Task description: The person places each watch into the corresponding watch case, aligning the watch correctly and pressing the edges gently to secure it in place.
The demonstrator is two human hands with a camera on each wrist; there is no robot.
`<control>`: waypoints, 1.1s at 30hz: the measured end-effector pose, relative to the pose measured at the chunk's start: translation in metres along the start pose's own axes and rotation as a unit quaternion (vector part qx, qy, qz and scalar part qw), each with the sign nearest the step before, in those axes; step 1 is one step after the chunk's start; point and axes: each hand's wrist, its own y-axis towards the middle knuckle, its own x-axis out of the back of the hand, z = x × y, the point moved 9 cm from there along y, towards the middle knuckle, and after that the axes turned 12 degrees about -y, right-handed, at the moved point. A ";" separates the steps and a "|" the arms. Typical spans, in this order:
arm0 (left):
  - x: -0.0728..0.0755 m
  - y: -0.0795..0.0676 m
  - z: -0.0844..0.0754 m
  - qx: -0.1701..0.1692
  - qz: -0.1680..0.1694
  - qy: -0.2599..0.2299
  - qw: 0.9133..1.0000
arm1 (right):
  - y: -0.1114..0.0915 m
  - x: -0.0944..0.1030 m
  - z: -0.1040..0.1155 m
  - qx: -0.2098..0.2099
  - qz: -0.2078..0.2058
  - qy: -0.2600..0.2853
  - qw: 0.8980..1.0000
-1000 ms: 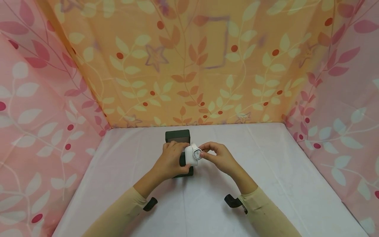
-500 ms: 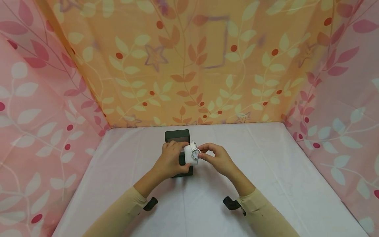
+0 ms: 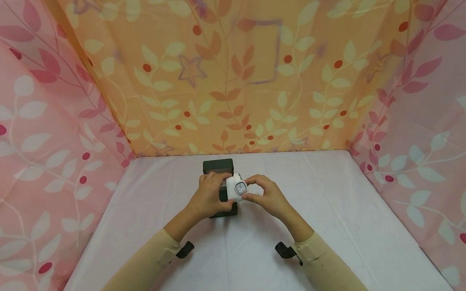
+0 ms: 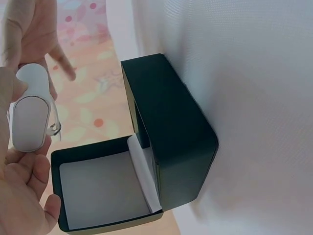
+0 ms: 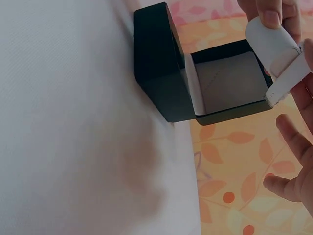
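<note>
A white wristwatch (image 3: 240, 187) with a squarish case and white strap is at the right end of a white watch cushion (image 3: 231, 190). My left hand (image 3: 209, 195) grips the cushion, thumb in front and fingers behind. From the right, my right hand (image 3: 270, 195) pinches the watch, forefinger at the case's upper edge and thumb below. In the right wrist view the strap (image 5: 288, 81) stands out beside the cushion's end. The metal buckle (image 4: 55, 129) shows beside the cushion in the left wrist view. Below the hands stands an open dark green box (image 3: 218, 166), partly hidden by my left hand.
The box's raised lid (image 4: 107, 188) has a pale lining and is hinged to its base (image 4: 171, 122). A white cloth (image 3: 309, 242) covers the table. Patterned curtains (image 3: 233, 81) enclose the back and sides.
The watch face has shifted slightly left and turned a little more upward. My right thumb has moved from the face's edge to below it. The left hand and box have barely moved.
</note>
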 end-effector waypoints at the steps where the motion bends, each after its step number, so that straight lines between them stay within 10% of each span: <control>1: 0.000 0.000 0.000 0.000 -0.001 0.001 1.000 | 0.000 0.000 0.000 0.004 0.000 -0.007 1.000; 20: 0.003 0.000 -0.003 0.014 0.007 -0.034 0.999 | -0.003 0.004 0.009 0.093 -0.038 -0.071 0.992; 33: 0.006 0.000 -0.005 0.006 0.011 -0.041 0.999 | -0.007 0.013 0.022 0.070 -0.053 -0.047 0.995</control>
